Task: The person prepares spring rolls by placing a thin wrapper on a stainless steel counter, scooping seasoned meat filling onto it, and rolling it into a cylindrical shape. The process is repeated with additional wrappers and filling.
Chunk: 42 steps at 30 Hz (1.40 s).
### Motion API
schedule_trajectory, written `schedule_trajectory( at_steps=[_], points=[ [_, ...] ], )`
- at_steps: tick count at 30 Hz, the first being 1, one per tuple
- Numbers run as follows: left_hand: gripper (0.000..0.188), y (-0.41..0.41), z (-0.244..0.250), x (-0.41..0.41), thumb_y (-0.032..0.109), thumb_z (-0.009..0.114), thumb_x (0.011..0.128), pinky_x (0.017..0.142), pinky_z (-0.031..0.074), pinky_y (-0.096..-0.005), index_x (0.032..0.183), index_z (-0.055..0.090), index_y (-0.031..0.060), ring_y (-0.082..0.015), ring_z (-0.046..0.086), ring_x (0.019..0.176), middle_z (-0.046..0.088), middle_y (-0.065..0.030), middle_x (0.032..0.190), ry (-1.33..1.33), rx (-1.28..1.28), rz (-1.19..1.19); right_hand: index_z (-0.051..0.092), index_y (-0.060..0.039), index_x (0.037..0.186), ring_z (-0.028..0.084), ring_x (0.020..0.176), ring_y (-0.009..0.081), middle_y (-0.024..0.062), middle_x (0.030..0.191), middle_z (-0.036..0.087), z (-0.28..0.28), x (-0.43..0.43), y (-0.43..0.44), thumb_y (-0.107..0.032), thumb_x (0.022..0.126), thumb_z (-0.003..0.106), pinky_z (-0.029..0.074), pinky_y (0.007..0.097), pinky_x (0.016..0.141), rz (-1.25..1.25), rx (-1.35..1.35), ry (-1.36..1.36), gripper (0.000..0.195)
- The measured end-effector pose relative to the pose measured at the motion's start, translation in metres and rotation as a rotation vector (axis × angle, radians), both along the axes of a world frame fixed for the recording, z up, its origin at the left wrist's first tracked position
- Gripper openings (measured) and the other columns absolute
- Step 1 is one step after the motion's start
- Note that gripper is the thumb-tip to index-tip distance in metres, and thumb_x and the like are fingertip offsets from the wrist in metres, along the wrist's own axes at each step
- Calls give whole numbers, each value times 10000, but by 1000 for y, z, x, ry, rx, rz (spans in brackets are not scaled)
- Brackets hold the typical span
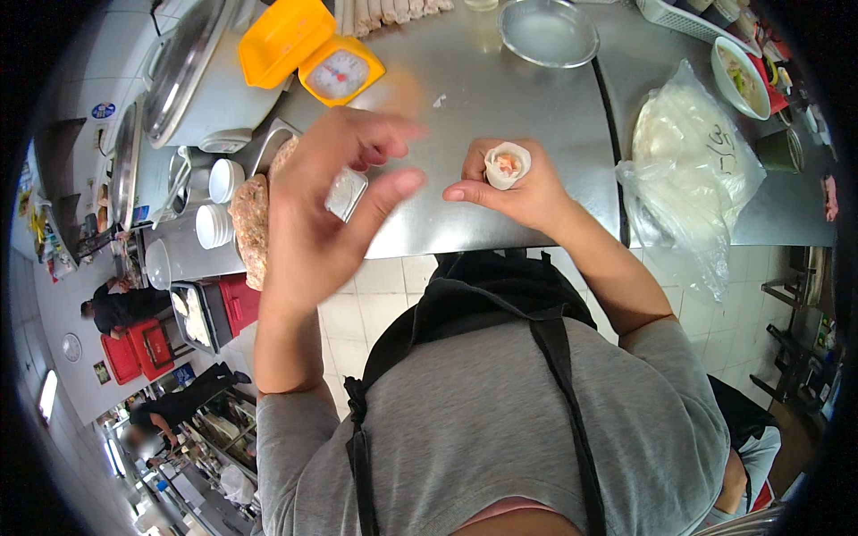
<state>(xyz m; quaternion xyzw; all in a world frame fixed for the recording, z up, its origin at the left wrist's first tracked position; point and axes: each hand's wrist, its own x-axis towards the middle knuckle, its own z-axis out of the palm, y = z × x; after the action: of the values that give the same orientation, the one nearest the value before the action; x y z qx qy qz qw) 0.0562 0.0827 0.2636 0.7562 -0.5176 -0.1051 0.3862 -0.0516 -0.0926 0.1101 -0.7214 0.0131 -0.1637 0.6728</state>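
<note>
My right hand (pixel 529 191) is curled around a small dumpling (pixel 507 165) above the steel table (pixel 429 221). The thin, pale wrapper forms a ruffled cup, open at the top, with pinkish-orange filling showing inside. Raised to the left, my left hand (pixel 312 201) is blurred, its thumb and fingers apart with nothing visible between them. Partly hidden behind that hand is a mound of minced filling (pixel 251 224) with orange flecks. A shiny metal piece (pixel 347 193) shows past the left palm; I cannot tell what it belongs to.
A yellow kitchen scale (pixel 338 70) and a large lidded pot (pixel 208 87) stand at the back left, near white tubs (pixel 214 226). A metal bowl (pixel 548 33) sits at the back. Rightward lie a plastic bag of pale wrappers (pixel 690 147) and a food bowl (pixel 741 77).
</note>
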Motion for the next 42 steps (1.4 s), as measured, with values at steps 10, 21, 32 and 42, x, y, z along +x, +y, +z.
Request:
schedule_trajectory(
  at_steps=[10, 21, 32, 42],
  points=[
    [282, -37, 4, -30, 116, 888, 688, 830, 502, -414, 932, 748, 117, -292, 602, 1000, 635, -66, 1086, -591, -10, -181, 719, -7, 927, 658, 811, 89, 65, 860, 749, 18, -7, 13, -182, 852, 858, 554, 302, 772, -60, 145, -213, 236],
    [217, -39, -9, -8, 156, 849, 662, 852, 442, -429, 842, 732, 121, -289, 583, 1051, 649, -29, 1122, -641, -178, -174, 702, 7, 922, 529, 712, 77, 122, 751, 686, 28, 2, 14, -157, 832, 816, 503, 299, 647, -243, 67, -156, 219],
    [239, -32, -8, 4, 148, 849, 737, 943, 413, -414, 969, 809, 192, -269, 554, 1078, 647, -48, 1122, -517, -371, -185, 650, -15, 904, 470, 749, 43, -29, 743, 595, 48, 5, 14, -99, 866, 772, 434, 271, 624, -317, 138, -200, 153],
    [236, -37, -21, 0, 121, 857, 775, 966, 408, -393, 1001, 803, 160, -255, 555, 1058, 625, -79, 1099, -535, -341, -157, 626, -11, 847, 460, 733, 48, 9, 699, 580, 52, 3, 18, -107, 860, 761, 427, 284, 611, -353, 59, -170, 166]
  ],
)
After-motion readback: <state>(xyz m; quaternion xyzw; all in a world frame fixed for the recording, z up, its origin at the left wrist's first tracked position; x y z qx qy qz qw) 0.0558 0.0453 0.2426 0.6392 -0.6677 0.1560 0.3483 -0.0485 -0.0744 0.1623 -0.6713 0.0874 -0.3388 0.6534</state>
